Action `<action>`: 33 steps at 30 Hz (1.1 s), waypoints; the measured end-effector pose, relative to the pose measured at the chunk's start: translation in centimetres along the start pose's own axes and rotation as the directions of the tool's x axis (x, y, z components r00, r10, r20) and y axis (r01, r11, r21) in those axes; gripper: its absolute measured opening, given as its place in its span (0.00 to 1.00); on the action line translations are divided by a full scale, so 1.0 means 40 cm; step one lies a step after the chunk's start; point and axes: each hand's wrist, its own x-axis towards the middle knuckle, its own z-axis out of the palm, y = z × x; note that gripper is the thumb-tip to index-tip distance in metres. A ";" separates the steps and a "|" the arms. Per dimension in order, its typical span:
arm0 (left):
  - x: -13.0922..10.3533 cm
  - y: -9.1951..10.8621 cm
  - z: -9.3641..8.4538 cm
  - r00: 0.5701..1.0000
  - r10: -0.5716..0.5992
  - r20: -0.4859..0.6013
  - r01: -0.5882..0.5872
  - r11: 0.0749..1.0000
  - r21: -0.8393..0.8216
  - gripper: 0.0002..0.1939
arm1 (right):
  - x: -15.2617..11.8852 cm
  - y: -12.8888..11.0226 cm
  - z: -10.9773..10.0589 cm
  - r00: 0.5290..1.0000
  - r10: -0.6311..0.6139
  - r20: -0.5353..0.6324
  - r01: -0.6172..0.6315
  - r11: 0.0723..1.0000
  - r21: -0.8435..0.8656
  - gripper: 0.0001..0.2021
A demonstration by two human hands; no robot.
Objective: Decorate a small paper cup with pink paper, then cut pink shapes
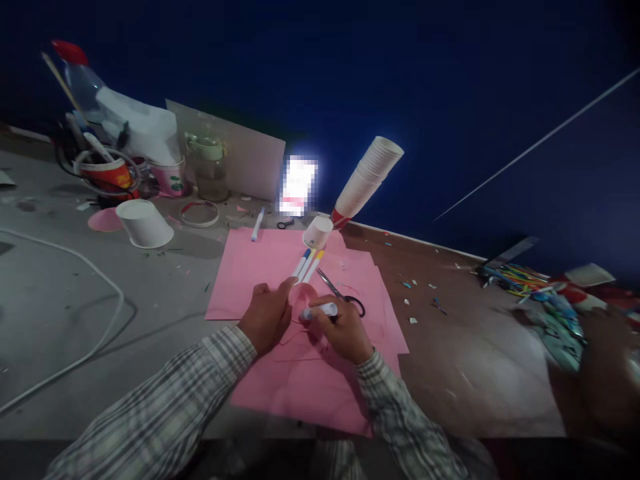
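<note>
With the right hand [345,330] gripping a marker [320,311] and the left hand [267,319] pinning a small pink paper piece [304,293], the open scissors [340,293] just beside could nick a knuckle.

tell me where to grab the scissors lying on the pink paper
Take the scissors by the black handle loops, coming from the right side. The blades point up and left toward the markers, and the right hand sits just below the handles, so that end is open only from the right, and the loops give the fingers a safe hold.
</note>
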 end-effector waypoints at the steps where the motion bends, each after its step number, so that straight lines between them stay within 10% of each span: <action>1: 0.000 0.001 0.000 1.000 -0.005 0.006 0.005 1.000 0.002 0.26 | 0.000 -0.002 0.011 0.999 0.007 0.036 -0.005 0.999 -0.032 0.07; 9: 0.007 0.021 -0.025 0.998 -0.029 0.049 0.029 1.000 -0.012 0.24 | -0.002 0.017 -0.003 0.995 0.028 0.099 -0.017 0.993 -0.116 0.07; 18: 0.000 0.022 -0.032 0.999 0.000 0.050 0.002 0.999 -0.037 0.23 | 0.022 0.045 -0.024 0.937 0.252 -0.240 -0.137 0.902 0.410 0.18; 25: 0.002 0.015 -0.031 0.997 0.066 0.036 -0.062 0.994 -0.093 0.26 | 0.035 0.067 0.004 0.990 -0.032 -0.138 0.032 0.999 0.001 0.20; 33: 0.002 0.012 -0.034 0.998 0.065 0.025 -0.061 0.989 -0.133 0.25 | 0.031 0.057 -0.007 0.986 -0.088 -0.142 0.089 0.996 0.006 0.21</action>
